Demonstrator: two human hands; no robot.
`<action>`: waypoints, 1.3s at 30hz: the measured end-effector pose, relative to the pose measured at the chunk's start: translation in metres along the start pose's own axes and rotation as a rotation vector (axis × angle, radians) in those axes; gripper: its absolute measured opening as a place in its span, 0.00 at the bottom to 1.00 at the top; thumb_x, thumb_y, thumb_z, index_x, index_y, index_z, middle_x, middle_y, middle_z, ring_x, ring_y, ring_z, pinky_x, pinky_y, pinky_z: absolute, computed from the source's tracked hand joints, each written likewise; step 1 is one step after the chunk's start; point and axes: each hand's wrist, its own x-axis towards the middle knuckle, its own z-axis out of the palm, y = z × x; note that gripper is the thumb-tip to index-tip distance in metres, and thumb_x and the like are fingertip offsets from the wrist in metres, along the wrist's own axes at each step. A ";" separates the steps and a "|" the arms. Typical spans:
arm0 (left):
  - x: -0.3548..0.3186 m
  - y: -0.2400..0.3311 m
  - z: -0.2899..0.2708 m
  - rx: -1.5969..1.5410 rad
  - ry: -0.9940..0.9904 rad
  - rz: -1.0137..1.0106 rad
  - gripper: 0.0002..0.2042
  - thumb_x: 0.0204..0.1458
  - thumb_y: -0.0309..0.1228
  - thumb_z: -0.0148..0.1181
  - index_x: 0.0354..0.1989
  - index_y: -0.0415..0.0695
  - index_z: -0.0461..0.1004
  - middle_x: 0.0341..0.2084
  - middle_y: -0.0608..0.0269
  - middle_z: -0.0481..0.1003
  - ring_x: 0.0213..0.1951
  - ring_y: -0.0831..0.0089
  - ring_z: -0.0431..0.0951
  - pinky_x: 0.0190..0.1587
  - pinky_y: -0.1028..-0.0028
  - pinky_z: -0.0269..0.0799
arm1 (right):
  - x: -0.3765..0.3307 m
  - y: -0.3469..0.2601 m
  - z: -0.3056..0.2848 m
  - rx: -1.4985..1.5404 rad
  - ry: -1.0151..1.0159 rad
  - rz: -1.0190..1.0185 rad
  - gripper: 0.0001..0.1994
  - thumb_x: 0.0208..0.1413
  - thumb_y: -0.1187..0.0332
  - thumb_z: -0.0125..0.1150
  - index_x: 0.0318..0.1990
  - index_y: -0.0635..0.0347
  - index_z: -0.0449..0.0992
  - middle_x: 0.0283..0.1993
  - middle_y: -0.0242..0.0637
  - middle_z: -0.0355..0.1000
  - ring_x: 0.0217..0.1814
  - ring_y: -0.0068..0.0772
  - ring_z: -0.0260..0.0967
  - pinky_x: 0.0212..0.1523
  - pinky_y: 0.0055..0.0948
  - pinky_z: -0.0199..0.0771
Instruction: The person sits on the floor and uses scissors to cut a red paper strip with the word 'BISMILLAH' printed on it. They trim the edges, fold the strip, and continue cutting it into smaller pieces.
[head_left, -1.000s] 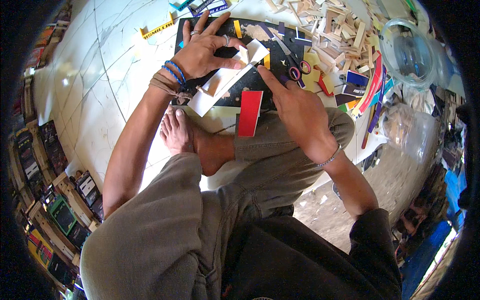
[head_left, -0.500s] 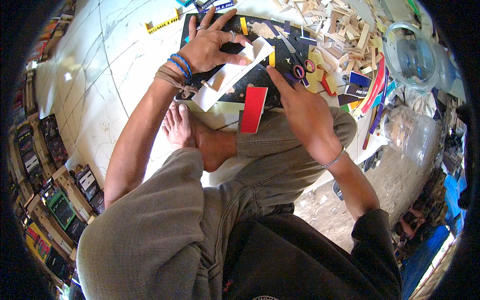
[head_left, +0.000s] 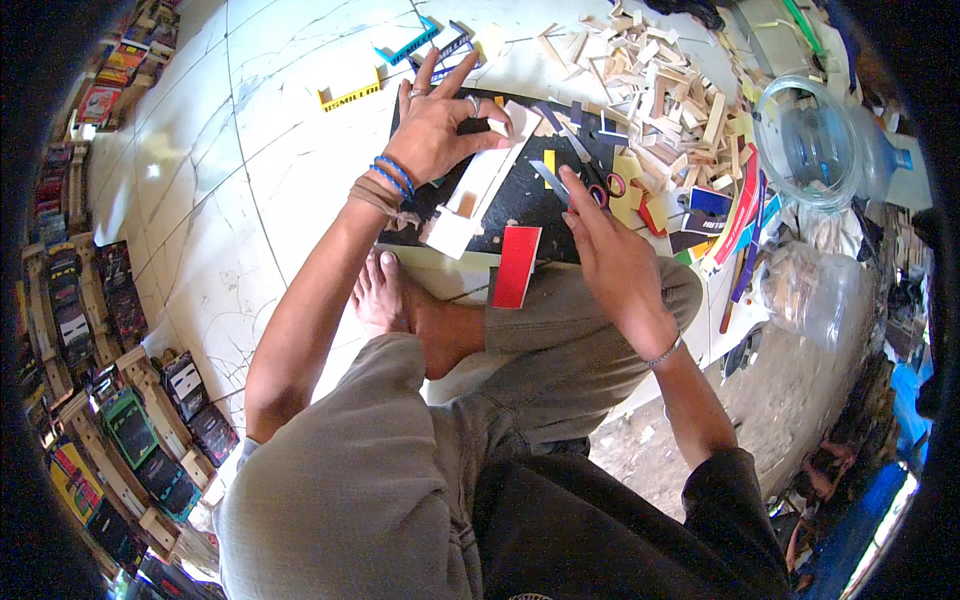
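Note:
My left hand (head_left: 440,125), with rings and blue bead bracelets, pinches a small pale block at the far end of a white strip (head_left: 480,185). Another small wooden piece (head_left: 467,205) lies on the strip's near part. The strip slants across a black board (head_left: 425,225). My right hand (head_left: 620,265) is closed around a cutter knife, its pale blade (head_left: 548,182) sticking out past the fingertips toward the strip; the handle is mostly hidden. A red rectangular piece (head_left: 517,267) lies at the board's near edge. Scissors (head_left: 597,188) with pink-rimmed handles rest beside the right fingers.
A heap of small wooden pieces (head_left: 670,100) spreads at the far right. Yellow (head_left: 350,95) and blue (head_left: 408,42) bracket-shaped pieces stand on the tiled floor beyond. Clear plastic containers (head_left: 815,145) sit at the right; stacked goods (head_left: 130,420) line the left.
The view has shifted, and the white strip stands steeper in it. My right hand now shows a cutter blade in its fingers. My left hand keeps its pinch at the strip's far end.

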 end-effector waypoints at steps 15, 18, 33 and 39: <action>-0.020 -0.007 -0.022 0.209 -0.102 -0.172 0.58 0.37 0.68 0.73 0.79 0.67 0.51 0.77 0.43 0.49 0.78 0.35 0.38 0.69 0.25 0.39 | 0.015 0.012 0.003 -0.173 -0.145 -0.270 0.30 0.67 0.67 0.55 0.75 0.30 0.61 0.29 0.40 0.71 0.28 0.46 0.74 0.28 0.41 0.75; -0.023 -0.005 -0.021 0.213 -0.178 -0.211 0.61 0.35 0.69 0.74 0.80 0.64 0.48 0.77 0.42 0.46 0.78 0.35 0.36 0.68 0.25 0.41 | 0.018 0.011 0.008 -0.166 -0.117 -0.304 0.30 0.66 0.67 0.56 0.74 0.30 0.63 0.28 0.38 0.69 0.26 0.45 0.72 0.26 0.41 0.74; -0.030 -0.016 -0.007 0.189 -0.136 -0.119 0.59 0.37 0.62 0.77 0.78 0.56 0.53 0.73 0.34 0.54 0.76 0.34 0.45 0.76 0.44 0.42 | 0.022 0.003 0.005 -0.243 -0.091 -0.352 0.31 0.64 0.68 0.57 0.74 0.28 0.63 0.29 0.38 0.70 0.24 0.46 0.73 0.24 0.41 0.75; -0.025 -0.021 -0.006 0.179 -0.160 -0.111 0.54 0.41 0.62 0.74 0.76 0.52 0.57 0.70 0.34 0.59 0.77 0.39 0.45 0.78 0.46 0.32 | 0.028 0.000 -0.008 -0.339 -0.183 -0.387 0.33 0.64 0.69 0.56 0.75 0.28 0.60 0.31 0.41 0.71 0.26 0.48 0.74 0.27 0.44 0.77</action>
